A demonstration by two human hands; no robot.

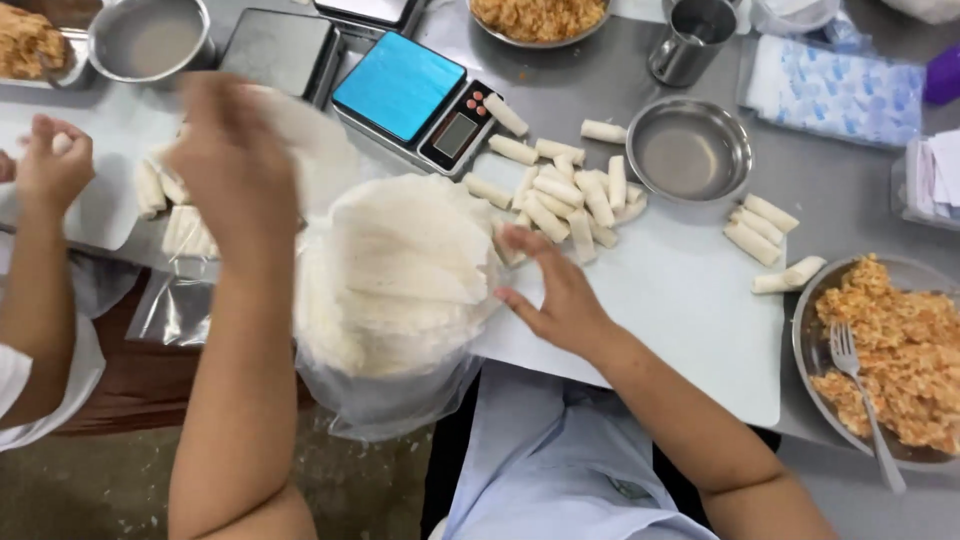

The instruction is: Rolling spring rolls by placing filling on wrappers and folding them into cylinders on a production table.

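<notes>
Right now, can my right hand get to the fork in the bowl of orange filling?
Probably yes. The right hand rests at the edge of the wrapper stack, and only bare white board lies between it and the fork, whose handle points toward you.

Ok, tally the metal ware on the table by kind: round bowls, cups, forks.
Round bowls: 4
Cups: 1
Forks: 1
Total: 6
The cut-off dish at the top left corner is left out.
</notes>
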